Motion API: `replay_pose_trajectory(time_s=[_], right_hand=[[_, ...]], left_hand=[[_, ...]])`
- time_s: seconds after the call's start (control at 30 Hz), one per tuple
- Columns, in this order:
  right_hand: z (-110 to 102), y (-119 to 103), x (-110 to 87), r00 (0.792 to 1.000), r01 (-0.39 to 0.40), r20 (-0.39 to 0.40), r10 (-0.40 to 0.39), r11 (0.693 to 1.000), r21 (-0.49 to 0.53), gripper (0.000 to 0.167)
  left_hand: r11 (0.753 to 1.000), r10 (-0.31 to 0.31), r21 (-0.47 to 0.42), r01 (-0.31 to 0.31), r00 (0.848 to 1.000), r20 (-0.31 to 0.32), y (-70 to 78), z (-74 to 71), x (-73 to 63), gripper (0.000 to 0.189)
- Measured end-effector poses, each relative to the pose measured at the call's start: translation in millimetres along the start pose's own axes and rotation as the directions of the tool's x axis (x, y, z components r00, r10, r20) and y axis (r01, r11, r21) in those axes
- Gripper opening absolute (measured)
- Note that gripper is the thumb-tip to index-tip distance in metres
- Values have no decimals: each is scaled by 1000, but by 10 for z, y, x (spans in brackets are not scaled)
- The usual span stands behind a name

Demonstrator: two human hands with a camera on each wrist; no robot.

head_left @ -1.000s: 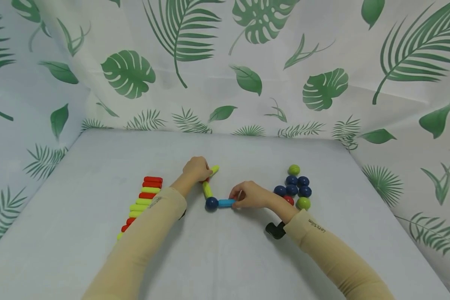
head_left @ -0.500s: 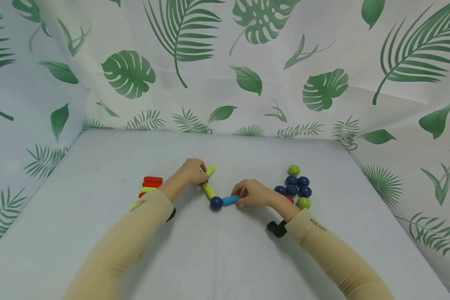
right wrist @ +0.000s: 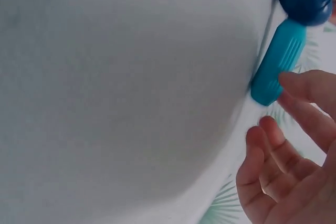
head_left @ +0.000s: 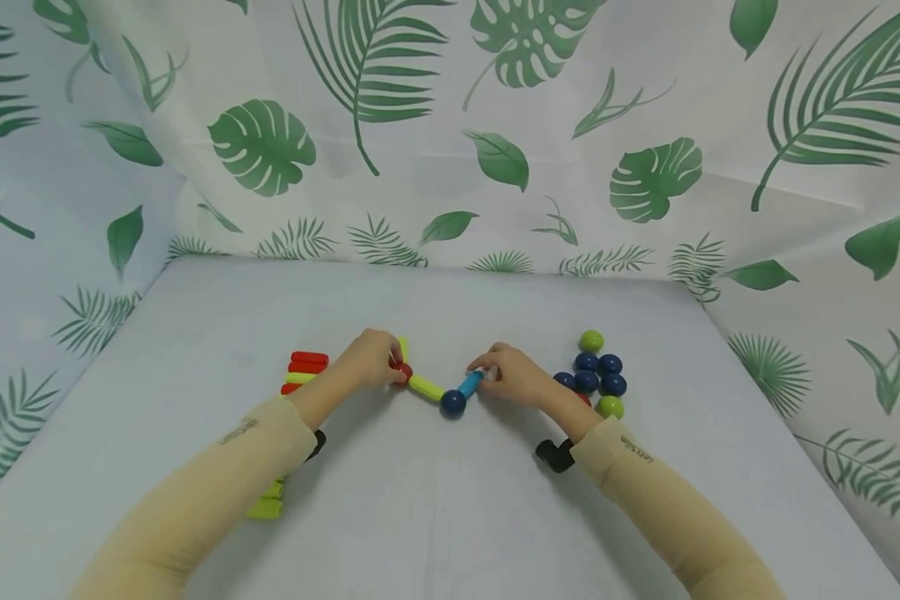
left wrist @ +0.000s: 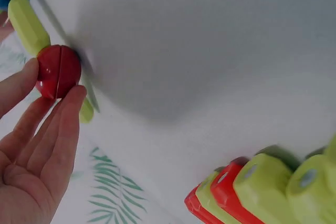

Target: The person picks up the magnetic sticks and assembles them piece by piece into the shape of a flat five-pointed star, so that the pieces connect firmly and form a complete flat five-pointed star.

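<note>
My left hand [head_left: 371, 358] pinches a red ball [left wrist: 59, 72] between thumb and fingertips. From that ball one yellow-green rod [head_left: 426, 387] runs to a dark blue ball [head_left: 453, 402], and a second yellow-green rod [left wrist: 86, 110] sticks out on the far side, partly behind the fingers. A light blue ribbed rod [right wrist: 278, 61] joins the dark blue ball on its other side. My right hand [head_left: 516, 375] holds the free end of the light blue rod between thumb and forefinger, its other fingers loosely curled. The joined pieces form a bent chain between both hands.
Red and yellow-green rods [head_left: 309, 357] lie in a row at the left, partly under the left sleeve [head_left: 217, 475]. At the right is a cluster of dark blue balls [head_left: 611, 364] with green balls [head_left: 591, 340] and a red one. A leaf-print cloth [head_left: 412, 167] hangs behind the table.
My left hand has moved left and slightly nearer with the red ball. The dark blue ball has shifted right, and the light blue rod has swung from level to slanting up and away.
</note>
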State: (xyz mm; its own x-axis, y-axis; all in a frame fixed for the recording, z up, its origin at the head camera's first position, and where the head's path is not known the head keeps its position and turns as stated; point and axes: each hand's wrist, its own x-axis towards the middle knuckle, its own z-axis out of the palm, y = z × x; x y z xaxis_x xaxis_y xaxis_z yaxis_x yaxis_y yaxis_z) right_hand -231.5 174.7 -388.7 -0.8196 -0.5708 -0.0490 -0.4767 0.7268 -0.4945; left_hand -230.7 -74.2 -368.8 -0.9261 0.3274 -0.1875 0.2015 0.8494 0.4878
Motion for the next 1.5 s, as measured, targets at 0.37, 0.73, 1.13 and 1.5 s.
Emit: replay_pose_trajectory(time_s=[0.37, 0.73, 1.13, 1.5], right_hand=[[-3, -147, -87, 993, 81, 77, -88, 993, 86, 28], [23, -139, -137, 995, 65, 70, -74, 991, 117, 32], [39, -147, -159, 996, 70, 38, -75, 991, 116, 31], [-47, -96, -201, 991, 113, 54, -119, 988, 104, 36]], left_hand=[[1000, 24, -3, -24, 996, -83, 79, 71, -212, 18], [999, 29, -21, -32, 994, -108, 93, 151, -289, 17], [999, 40, 15, -38, 990, -135, 117, 171, -330, 18], [1000, 27, -7, -28, 995, -97, 135, 139, -306, 19]])
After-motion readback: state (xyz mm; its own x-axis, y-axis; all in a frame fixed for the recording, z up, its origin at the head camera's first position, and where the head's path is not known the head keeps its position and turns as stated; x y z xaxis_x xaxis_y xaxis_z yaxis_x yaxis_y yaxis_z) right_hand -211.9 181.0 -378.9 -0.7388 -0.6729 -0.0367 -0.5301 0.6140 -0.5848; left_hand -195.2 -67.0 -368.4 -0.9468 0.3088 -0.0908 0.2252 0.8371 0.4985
